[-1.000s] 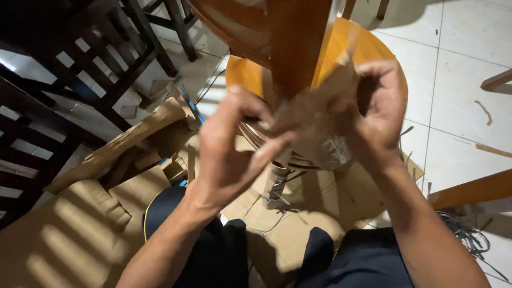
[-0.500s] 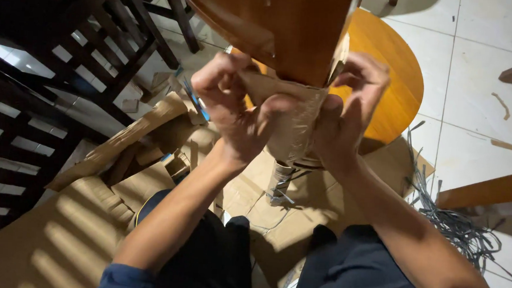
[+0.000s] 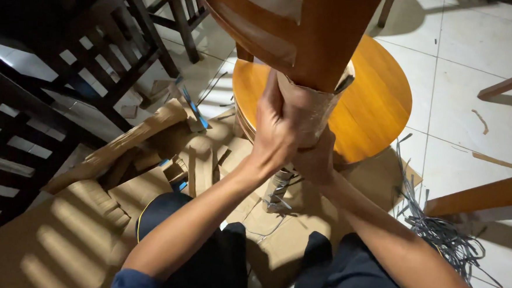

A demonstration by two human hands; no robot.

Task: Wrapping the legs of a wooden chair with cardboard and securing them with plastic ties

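Your left hand (image 3: 275, 133) and right hand (image 3: 313, 161) wrap the brown cardboard sleeve (image 3: 310, 109) on the orange-brown wooden leg (image 3: 331, 37); the round wooden seat (image 3: 375, 103) lies behind, flattened cardboard sheets (image 3: 88, 229) at eight o'clock, grey plastic straps (image 3: 444, 233) at four o'clock.

A single head-worn camera supplies the only view. It looks steeply downward from above the person's lap, close to the work: the forearms enter from the bottom edge and the left hand (image 3: 277, 127) and right hand (image 3: 313, 161) sit near frame centre. The wooden chair leg (image 3: 331, 37) rises toward the lens at the top edge. The tiled floor (image 3: 481, 85) fills the right side, flattened cardboard (image 3: 76, 240) the lower left.
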